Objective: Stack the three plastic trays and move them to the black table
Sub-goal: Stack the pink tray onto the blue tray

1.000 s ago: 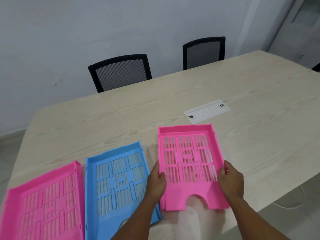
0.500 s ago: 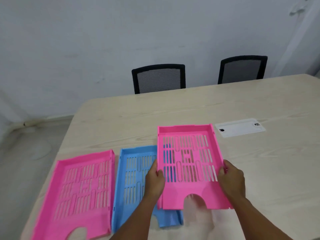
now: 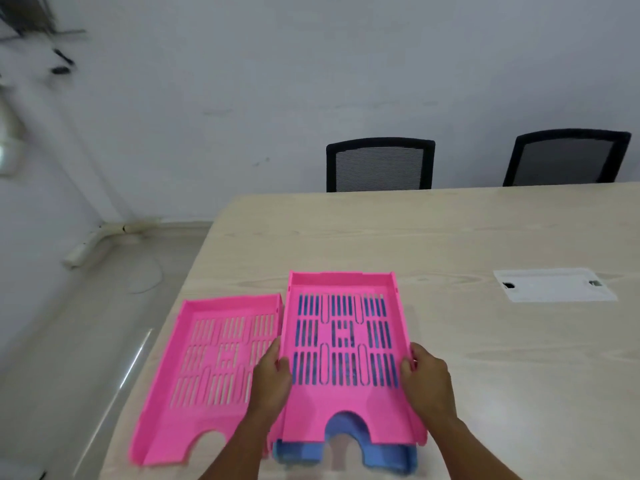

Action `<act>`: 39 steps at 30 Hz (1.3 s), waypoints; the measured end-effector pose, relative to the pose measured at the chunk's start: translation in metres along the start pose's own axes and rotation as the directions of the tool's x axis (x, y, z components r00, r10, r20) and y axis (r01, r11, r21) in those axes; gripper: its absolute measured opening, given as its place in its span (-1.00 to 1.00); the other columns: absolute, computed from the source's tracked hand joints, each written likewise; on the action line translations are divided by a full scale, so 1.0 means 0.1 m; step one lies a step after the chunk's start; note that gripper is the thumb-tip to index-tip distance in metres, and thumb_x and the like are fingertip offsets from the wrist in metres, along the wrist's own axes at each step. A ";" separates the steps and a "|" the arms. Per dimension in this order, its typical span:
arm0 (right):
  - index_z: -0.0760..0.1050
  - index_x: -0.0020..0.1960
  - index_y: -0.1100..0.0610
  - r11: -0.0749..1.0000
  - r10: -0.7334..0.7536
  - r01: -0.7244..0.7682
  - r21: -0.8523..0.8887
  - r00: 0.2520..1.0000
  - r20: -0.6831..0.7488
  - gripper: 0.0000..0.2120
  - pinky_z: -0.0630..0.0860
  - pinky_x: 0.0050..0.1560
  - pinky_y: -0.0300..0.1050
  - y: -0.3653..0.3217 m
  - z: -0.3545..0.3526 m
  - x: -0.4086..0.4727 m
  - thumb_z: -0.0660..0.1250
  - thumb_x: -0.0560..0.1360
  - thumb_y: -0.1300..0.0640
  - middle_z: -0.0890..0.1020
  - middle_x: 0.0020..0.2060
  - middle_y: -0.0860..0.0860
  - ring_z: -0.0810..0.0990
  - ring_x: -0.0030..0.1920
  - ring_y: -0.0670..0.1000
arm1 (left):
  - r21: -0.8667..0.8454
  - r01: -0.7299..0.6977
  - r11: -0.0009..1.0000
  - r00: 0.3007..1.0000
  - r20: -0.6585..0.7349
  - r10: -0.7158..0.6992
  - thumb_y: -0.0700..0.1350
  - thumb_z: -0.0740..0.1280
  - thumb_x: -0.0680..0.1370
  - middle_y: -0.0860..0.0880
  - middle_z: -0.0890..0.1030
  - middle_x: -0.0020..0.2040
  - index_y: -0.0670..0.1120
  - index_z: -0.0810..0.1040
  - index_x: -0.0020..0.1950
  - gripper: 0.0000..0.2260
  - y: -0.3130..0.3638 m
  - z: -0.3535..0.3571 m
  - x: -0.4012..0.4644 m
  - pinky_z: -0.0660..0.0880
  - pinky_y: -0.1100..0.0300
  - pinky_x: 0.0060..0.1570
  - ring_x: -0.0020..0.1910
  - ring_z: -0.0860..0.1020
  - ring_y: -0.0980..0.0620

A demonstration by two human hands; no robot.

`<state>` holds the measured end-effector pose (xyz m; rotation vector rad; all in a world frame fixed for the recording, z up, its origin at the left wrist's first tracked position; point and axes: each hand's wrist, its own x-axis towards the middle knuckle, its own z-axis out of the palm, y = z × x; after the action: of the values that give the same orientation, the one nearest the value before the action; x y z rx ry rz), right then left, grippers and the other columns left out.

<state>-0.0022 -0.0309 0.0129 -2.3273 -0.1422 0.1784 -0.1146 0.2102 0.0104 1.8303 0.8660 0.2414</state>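
Observation:
I hold a pink slotted tray (image 3: 343,403) by its two long sides. My left hand (image 3: 272,377) grips the left side and my right hand (image 3: 426,379) grips the right side. This tray sits directly over the blue tray (image 3: 381,455); blue shows through the slots and sticks out at the near edge. Whether the two trays touch I cannot tell. A second pink tray (image 3: 207,362) lies flat on the light wooden table (image 3: 485,358), just left of the pair, near the table's left edge.
A white cable-port cover (image 3: 554,285) is set into the tabletop at the right. Two black mesh chairs (image 3: 379,164) (image 3: 566,157) stand at the far side against the wall. Bare floor (image 3: 69,341) lies left of the table. No black table is in view.
Both hands have carried the pink tray leftward until it covers the blue tray, which earlier lay beside it. The view has also swung left.

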 end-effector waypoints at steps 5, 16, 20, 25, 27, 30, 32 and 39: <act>0.48 -0.20 0.12 0.999 0.029 -0.028 -0.030 0.999 0.021 -0.87 0.60 -0.31 0.02 0.02 0.12 -0.03 0.22 0.51 0.21 0.61 -0.39 0.04 0.59 -0.41 0.04 | 0.021 0.052 0.998 0.998 0.039 -0.053 -0.28 0.13 0.65 -0.14 0.35 0.52 -0.13 0.20 0.57 -0.53 -0.18 -0.05 0.02 0.50 0.37 -0.24 -0.32 0.41 0.25; 0.49 -0.15 0.09 0.998 0.047 -0.048 -0.029 0.999 -0.024 -0.88 0.60 -0.31 0.02 0.17 0.10 -0.15 0.23 0.53 0.21 0.60 -0.38 0.00 0.58 -0.41 0.00 | 0.024 0.040 0.999 0.997 0.059 -0.042 -0.29 0.10 0.66 -0.16 0.50 0.39 -0.08 0.22 0.57 -0.54 -0.09 0.07 -0.10 0.49 0.25 -0.41 -0.39 0.45 0.06; 0.50 -0.10 0.11 0.998 0.050 -0.051 -0.029 0.998 -0.039 -0.91 0.61 -0.26 0.04 0.15 0.14 -0.16 0.23 0.53 0.22 0.62 -0.34 0.02 0.60 -0.36 0.02 | 0.026 0.037 0.999 0.994 0.097 -0.040 -0.29 0.10 0.67 0.21 0.52 -0.04 -0.10 0.21 0.56 -0.55 -0.05 0.03 -0.12 0.46 0.12 -0.39 -0.39 0.45 0.00; 0.48 -0.12 0.10 0.998 0.061 -0.060 0.009 0.998 -0.035 -0.87 0.61 -0.26 0.04 0.14 0.22 -0.15 0.19 0.56 0.21 0.61 -0.32 0.02 0.61 -0.34 0.02 | 0.042 0.082 0.996 0.989 0.118 -0.087 -0.21 0.09 0.68 0.24 0.49 -0.16 -0.06 0.20 0.56 -0.58 -0.04 -0.01 -0.13 0.51 0.14 -0.29 -0.31 0.50 0.05; 0.48 -0.10 0.10 0.997 0.057 -0.056 0.044 0.998 -0.027 -0.85 0.60 -0.26 -0.02 0.13 0.22 -0.16 0.16 0.59 0.22 0.61 -0.29 0.01 0.61 -0.31 -0.01 | 0.029 0.101 0.994 0.987 0.119 -0.104 -0.17 0.07 0.69 0.15 0.56 -0.18 -0.04 0.21 0.55 -0.60 -0.06 0.00 -0.15 0.54 0.14 -0.28 -0.28 0.54 0.04; 0.50 -0.05 0.07 0.995 0.055 -0.053 0.086 0.998 -0.026 -0.80 0.53 -0.22 -0.08 0.16 0.23 -0.19 0.12 0.63 0.15 0.62 -0.23 0.00 0.60 -0.23 -0.04 | 0.000 0.117 0.993 0.985 0.124 -0.116 -0.14 0.07 0.70 0.06 0.63 -0.11 -0.02 0.21 0.54 -0.61 -0.02 0.01 -0.19 0.64 -0.12 -0.14 -0.13 0.66 -0.23; 0.52 -0.07 0.06 0.990 0.091 -0.090 0.105 0.996 -0.009 -0.74 0.54 -0.17 -0.04 0.21 0.25 -0.21 0.08 0.65 0.08 0.63 -0.22 0.01 0.60 -0.20 -0.03 | 0.001 0.127 0.992 0.984 0.124 -0.127 -0.14 0.06 0.70 0.12 0.60 -0.09 -0.04 0.20 0.55 -0.60 -0.01 0.02 -0.19 0.64 -0.08 -0.15 -0.14 0.66 -0.18; 0.54 -0.13 0.13 0.983 0.125 -0.129 0.134 0.992 0.035 -0.69 0.54 -0.18 0.01 0.25 0.19 -0.15 0.09 0.66 0.10 0.63 -0.28 0.07 0.60 -0.24 0.04 | -0.004 0.112 0.994 0.989 0.093 -0.111 -0.14 0.06 0.70 0.05 0.56 0.19 -0.10 0.16 0.57 -0.58 0.00 0.07 -0.21 0.58 0.12 0.01 -0.01 0.59 0.11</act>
<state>-0.0185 -0.0373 -0.0173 -2.1989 0.0052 0.2746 -0.1262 0.1909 0.0118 1.7637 0.8976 0.0893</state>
